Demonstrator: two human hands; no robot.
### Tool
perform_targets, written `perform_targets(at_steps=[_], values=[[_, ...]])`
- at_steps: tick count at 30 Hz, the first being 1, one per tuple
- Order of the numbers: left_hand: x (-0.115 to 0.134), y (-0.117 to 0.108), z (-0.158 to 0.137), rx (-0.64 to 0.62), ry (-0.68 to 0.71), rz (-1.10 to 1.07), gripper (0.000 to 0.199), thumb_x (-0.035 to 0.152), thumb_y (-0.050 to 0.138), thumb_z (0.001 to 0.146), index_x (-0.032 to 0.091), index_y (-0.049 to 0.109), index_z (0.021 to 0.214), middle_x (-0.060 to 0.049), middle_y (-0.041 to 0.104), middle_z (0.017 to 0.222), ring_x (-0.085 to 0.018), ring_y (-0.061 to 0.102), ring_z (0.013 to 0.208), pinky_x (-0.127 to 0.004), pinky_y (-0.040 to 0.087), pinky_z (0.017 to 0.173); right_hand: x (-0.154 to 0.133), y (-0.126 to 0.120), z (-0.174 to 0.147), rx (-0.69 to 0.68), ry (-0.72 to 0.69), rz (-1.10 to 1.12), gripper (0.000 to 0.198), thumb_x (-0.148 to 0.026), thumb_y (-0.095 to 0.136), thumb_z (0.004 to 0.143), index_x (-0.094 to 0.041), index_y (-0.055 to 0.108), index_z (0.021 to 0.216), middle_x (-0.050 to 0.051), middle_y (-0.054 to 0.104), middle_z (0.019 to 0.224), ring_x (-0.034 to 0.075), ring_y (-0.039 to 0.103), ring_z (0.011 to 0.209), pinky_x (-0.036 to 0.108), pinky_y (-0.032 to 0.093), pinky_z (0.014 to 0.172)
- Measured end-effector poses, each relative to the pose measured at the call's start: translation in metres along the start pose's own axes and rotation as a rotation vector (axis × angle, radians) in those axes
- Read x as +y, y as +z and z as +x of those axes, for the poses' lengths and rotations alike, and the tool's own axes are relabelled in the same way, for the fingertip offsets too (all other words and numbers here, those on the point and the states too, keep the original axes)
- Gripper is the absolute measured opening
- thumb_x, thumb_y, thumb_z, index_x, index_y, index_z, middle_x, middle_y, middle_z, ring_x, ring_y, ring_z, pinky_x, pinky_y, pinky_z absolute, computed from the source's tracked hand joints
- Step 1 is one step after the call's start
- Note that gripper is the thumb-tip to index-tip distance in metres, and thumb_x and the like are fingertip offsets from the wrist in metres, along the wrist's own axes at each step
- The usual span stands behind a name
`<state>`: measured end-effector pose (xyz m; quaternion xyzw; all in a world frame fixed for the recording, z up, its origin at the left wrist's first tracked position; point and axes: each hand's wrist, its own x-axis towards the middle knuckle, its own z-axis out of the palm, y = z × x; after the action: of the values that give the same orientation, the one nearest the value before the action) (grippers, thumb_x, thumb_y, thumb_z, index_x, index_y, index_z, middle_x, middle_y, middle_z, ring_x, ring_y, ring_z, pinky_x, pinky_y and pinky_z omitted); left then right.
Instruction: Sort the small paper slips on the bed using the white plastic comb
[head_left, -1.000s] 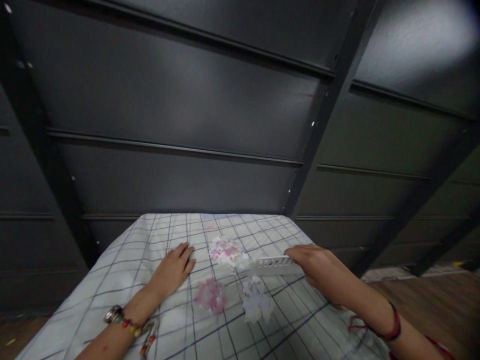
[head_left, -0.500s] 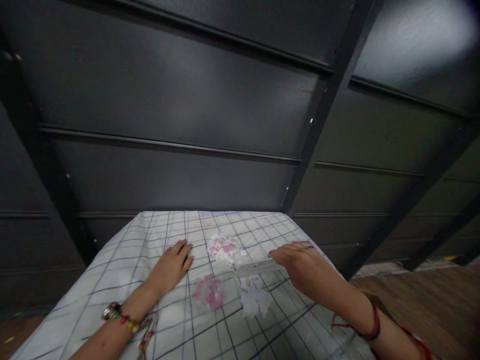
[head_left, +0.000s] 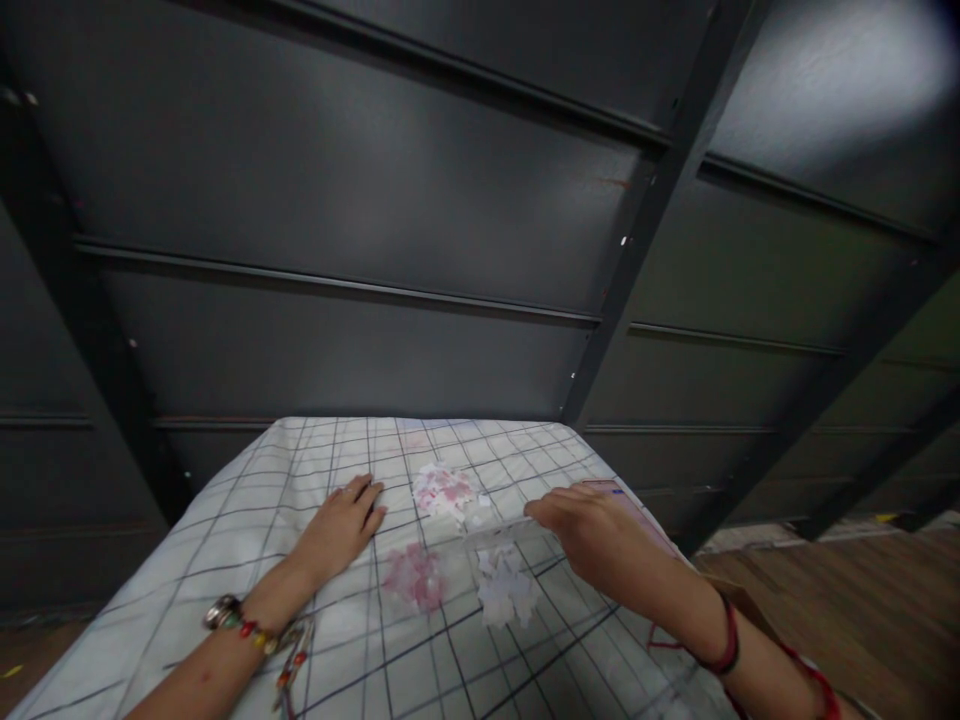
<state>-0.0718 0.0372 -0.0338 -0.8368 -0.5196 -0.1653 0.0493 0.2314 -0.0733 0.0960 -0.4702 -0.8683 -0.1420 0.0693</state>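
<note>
My left hand [head_left: 341, 530] lies flat on the checked cloth, fingers stretched out, holding nothing. In my right hand [head_left: 596, 535] is one end of a clear, flat strip that looks like a plastic ruler [head_left: 491, 533]; the fingers are closed round it. The ruler points left over the cloth, its far end blurred and hard to make out. Beyond it sits a pile of mixed pink and white paper scraps [head_left: 442, 490]. Nearer to me are a heap of pink translucent scraps [head_left: 415, 578] and, to its right, a heap of white scraps [head_left: 507, 590].
A white cloth with dark grid lines [head_left: 360, 650] covers the table. Partly hidden behind my right hand lies a flat pinkish item [head_left: 646, 522] near the right edge. A dark panelled wall [head_left: 375, 360] stands against the far side. Wooden floor [head_left: 862, 570] shows at right.
My right hand has shifted slightly left, and the ruler now reaches further left, towards the pink heap. My left hand stays in place on the cloth.
</note>
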Motion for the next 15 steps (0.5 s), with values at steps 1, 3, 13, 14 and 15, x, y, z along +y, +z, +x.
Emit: perform_targets(at_steps=[1,3,13,14,15], values=[[0.0,-0.001,0.0,-0.002,0.002,0.004,0.047,0.033,0.032,0.088,0.006,0.055,0.119,-0.02,0.052,0.127,-0.029,0.049,0.116,-0.042,0.037,0.098,0.001,-0.001,0.0,0.01,-0.001,0.005,0.039,0.007,0.035,0.06,-0.018,0.059,0.078,0.001,0.062,0.068,0.013,0.056,0.066,0.025,0.039,0.065],[0.001,-0.002,0.0,-0.005,0.005,0.009,0.046,0.032,0.031,0.089,0.006,0.055,0.119,-0.02,0.052,0.127,-0.028,0.049,0.116,-0.041,0.037,0.098,0.009,-0.002,-0.002,0.044,0.001,0.007,0.041,0.007,0.035,0.06,-0.018,0.059,0.081,0.001,0.064,0.072,0.014,0.058,0.07,0.026,0.04,0.068],[-0.001,0.0,0.001,0.012,0.003,0.019,0.042,0.032,0.034,0.089,0.011,0.057,0.117,-0.015,0.055,0.125,-0.026,0.051,0.114,-0.038,0.039,0.096,0.039,-0.003,-0.018,0.007,0.032,-0.126,0.041,0.01,0.037,0.058,-0.018,0.058,0.08,0.002,0.067,0.078,0.016,0.061,0.073,0.027,0.042,0.068],[-0.001,0.0,0.001,0.016,0.003,0.019,0.041,0.032,0.034,0.089,0.011,0.057,0.117,-0.015,0.055,0.125,-0.026,0.051,0.114,-0.039,0.04,0.096,0.038,-0.002,-0.017,0.006,0.031,-0.127,0.041,0.01,0.037,0.058,-0.018,0.058,0.08,0.002,0.067,0.078,0.016,0.061,0.073,0.027,0.041,0.068],[-0.001,0.0,0.001,0.018,0.003,0.019,0.041,0.032,0.035,0.089,0.011,0.057,0.117,-0.015,0.055,0.125,-0.026,0.051,0.114,-0.039,0.04,0.096,0.038,-0.001,-0.017,0.006,0.03,-0.126,0.041,0.01,0.037,0.058,-0.018,0.058,0.08,0.002,0.067,0.078,0.016,0.061,0.073,0.027,0.041,0.068]])
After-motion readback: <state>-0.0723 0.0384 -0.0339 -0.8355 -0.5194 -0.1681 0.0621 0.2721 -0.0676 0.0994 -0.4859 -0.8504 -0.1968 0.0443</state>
